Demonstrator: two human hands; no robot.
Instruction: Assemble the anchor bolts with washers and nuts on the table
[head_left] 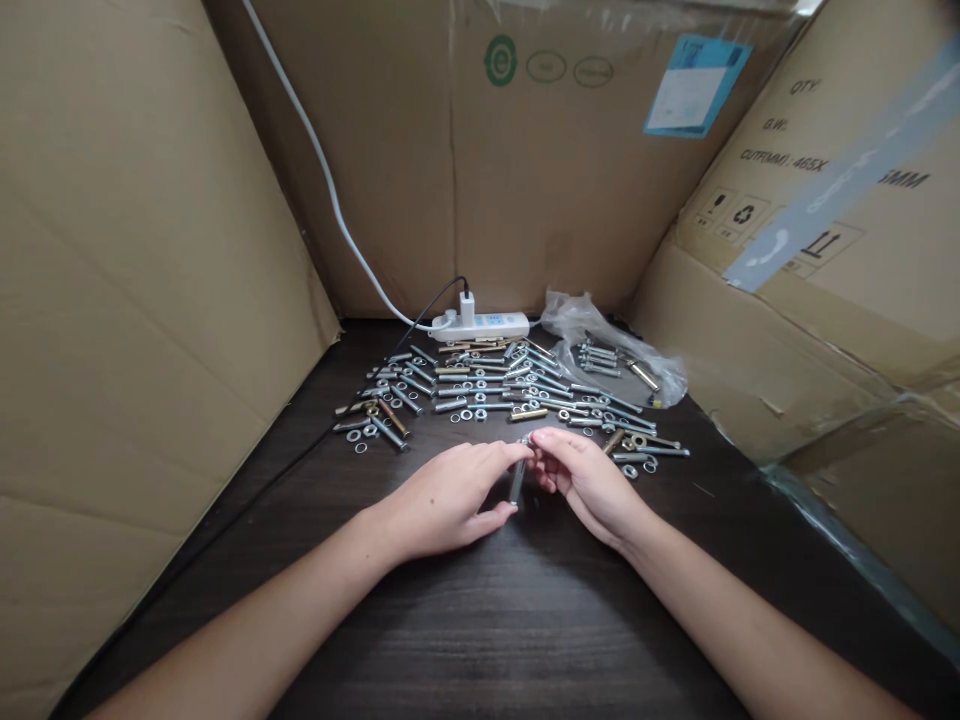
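**Left hand and right hand meet at one bolt**

The bolt stands at a tilt between the two hands, in front of the spread of hardware. The left hand holds it lengthwise, thumb at the lower end and fingers by the upper end. The right hand is narrow, thumb and fingertips pinched at the bolt's upper end, the other fingers curled under; whether a small part sits inside that pinch, I cannot tell.

Just beyond the fingers, a gold sleeve lies on the dark table. Behind it, bolts lie in rough rows, with washers and nuts among them. The left part of the spread slants, with a loose ring at its near edge; the right part ends near the right wrist.

Farther back on the right, a clear plastic bag lies crumpled beside more bolts. A white power strip sits behind the rows, an adapter plugged into it. A black cable runs from the adapter down the left side, and a white cord rises from the strip. Cardboard encloses the table left, back and right; a blue-edged label is on the back panel.
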